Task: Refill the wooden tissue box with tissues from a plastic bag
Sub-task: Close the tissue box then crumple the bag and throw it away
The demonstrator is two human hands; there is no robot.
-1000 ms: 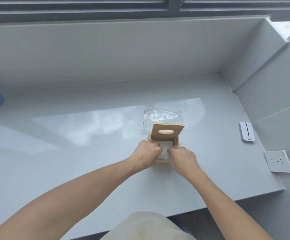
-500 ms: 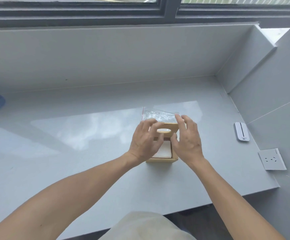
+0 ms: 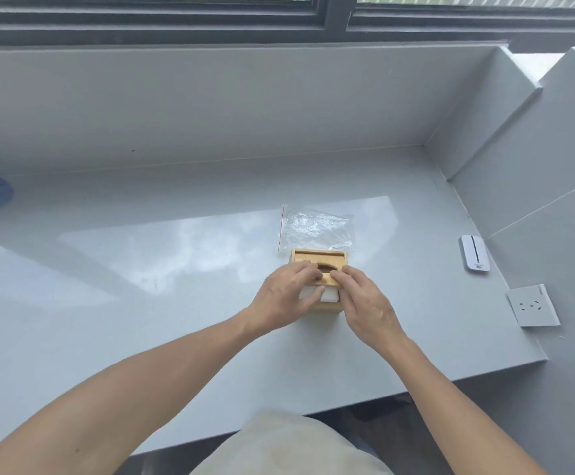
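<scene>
Glossy grey counter [image 3: 142, 303] under a window. At its middle sits the wooden tissue box [image 3: 318, 260], white tissues [image 3: 329, 294] showing inside. My left hand [image 3: 288, 298] and right hand [image 3: 365, 303] pinch its sliding lid [image 3: 327, 267], half closed. Behind, touching the box, lies the clear plastic bag [image 3: 315, 228].

I see the wooden tissue box [image 3: 317, 265] standing upright near the middle of the counter [image 3: 142, 303], its lid [image 3: 320, 260] with an oval slot lying partway across the top — white tissues [image 3: 329, 294] show in the uncovered near part. Touching its far side, I think, lies the clear plastic bag [image 3: 315, 228] — flat, crinkled, red-edged, apparently empty.
</scene>
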